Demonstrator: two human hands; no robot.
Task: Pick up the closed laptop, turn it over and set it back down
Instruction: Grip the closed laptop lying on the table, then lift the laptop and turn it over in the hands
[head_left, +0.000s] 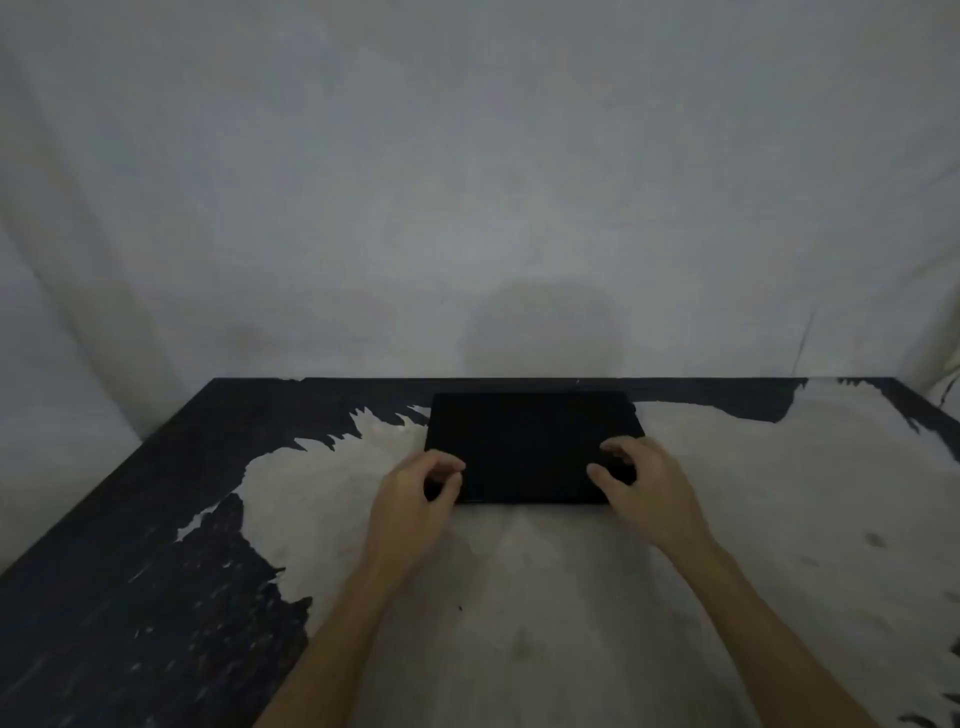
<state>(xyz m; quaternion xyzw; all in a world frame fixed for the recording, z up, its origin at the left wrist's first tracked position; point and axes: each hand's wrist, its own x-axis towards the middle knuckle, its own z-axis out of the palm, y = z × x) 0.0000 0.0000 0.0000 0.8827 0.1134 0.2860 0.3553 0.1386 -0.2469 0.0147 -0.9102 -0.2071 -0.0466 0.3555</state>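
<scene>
Fingers (618, 449) of both hands curled, part-spread, over the near corners of the laptop (530, 441). Left hand (415, 493) at near-left corner, thumb and fingertips bent in a narrow claw; right hand (639, 478) at near-right corner, fingers wider, tips on or just above the lid. Too dim to tell whether either has a firm hold; nothing looks pinched yet.

Laptop closed, black, lying flat near the far edge of the table (519, 597), roughly centred, long side toward the person. Not lifted as far as can be seen.

Placement reads as a symmetric two-corner grab: one hand per side balances the slab and leaves room to roll it over. Judgement: task at its start, pickup not yet done.

Table top worn, pale patches through black finish. Pale cloth backdrop (467, 182) behind, a soft shadow on it above the laptop.
</scene>
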